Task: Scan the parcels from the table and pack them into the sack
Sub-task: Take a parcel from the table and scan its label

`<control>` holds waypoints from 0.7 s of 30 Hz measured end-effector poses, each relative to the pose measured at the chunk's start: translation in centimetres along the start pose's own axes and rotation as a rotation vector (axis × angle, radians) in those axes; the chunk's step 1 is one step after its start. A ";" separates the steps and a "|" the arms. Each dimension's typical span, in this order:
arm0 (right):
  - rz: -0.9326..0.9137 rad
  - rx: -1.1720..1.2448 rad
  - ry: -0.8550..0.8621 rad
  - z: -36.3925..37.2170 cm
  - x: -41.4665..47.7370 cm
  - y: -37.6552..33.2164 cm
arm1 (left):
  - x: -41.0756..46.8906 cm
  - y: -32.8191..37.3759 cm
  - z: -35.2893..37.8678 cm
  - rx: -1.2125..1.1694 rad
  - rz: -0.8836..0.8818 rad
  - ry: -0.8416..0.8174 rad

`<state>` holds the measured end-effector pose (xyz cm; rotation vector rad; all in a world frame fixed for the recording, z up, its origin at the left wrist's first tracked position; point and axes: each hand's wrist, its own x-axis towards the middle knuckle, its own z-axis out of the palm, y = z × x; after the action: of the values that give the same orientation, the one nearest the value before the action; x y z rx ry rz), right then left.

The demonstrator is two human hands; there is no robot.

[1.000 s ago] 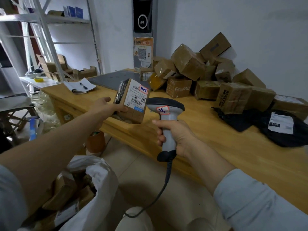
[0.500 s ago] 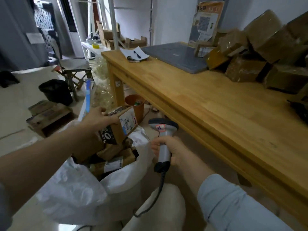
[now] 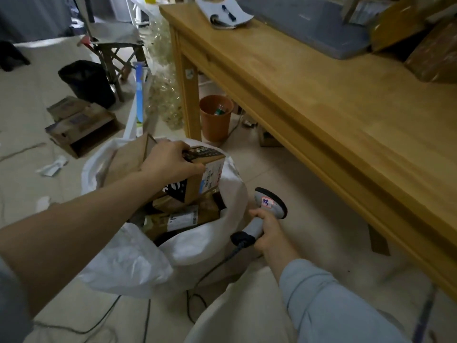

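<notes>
My left hand (image 3: 170,160) grips a small cardboard parcel (image 3: 200,178) with a white label, held in the mouth of the white sack (image 3: 138,263) on the floor. Other taped parcels (image 3: 183,216) lie inside the sack beneath it. My right hand (image 3: 268,231) holds the grey handheld scanner (image 3: 268,206) by its handle, just right of the sack and low near the floor. A few brown parcels (image 3: 435,55) show at the wooden table's (image 3: 321,100) far right edge.
An orange bin (image 3: 215,117) stands under the table by its leg. Flattened cartons (image 3: 79,125), a black bin (image 3: 86,80) and a folding stool (image 3: 113,43) sit on the floor to the left. A notepad with a pen (image 3: 226,14) and a grey mat (image 3: 321,23) lie on the table.
My left hand carried the labelled parcel from in front of the scanner at table height down into the sack's mouth. My right hand lowered the scanner beside the sack.
</notes>
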<state>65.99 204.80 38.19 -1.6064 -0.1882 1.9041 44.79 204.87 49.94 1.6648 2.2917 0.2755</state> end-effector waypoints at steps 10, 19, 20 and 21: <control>0.106 0.170 -0.034 0.5 3.2 3.9 | 2.9 1.5 3.4 -0.092 0.014 -0.041; 0.117 0.046 -0.061 0.5 4.6 3.8 | 3.5 1.7 3.8 -0.054 0.005 -0.063; 0.114 0.037 -0.058 0.3 4.3 3.5 | 3.5 1.7 3.8 -0.048 0.008 -0.067; 0.101 0.039 -0.055 0.1 3.9 3.2 | 3.5 1.7 3.8 -0.040 0.014 -0.071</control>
<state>64.48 204.49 33.39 -1.5655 -0.0940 2.0172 46.63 208.64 46.47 1.6450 2.2092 0.2596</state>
